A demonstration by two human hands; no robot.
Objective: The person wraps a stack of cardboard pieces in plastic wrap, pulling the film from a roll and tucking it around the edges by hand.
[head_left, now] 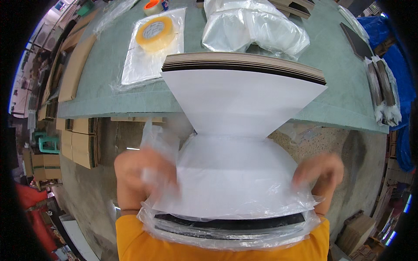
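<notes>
A thick stack of boards [244,93] with a white top face and dark and grey-brown edges reaches from the table edge back to my body. Its near part sits inside a clear plastic bag [235,238], wrinkled and gathered against my waist. My left hand [146,172], blurred, is closed at the left side of the stack, with loose clear film in and above its fingers. My right hand [320,169] is bent at the stack's right side, its fingertips smeared by motion near the film; whether they grip it I cannot make out.
On the green table [113,102] lie a tape roll [154,34] on flat plastic bags [135,69], a plastic-wrapped bundle [257,32] and wrapped dark strips [383,91] at the right. Cardboard stacks [80,141] stand below at left; another [355,232] at lower right.
</notes>
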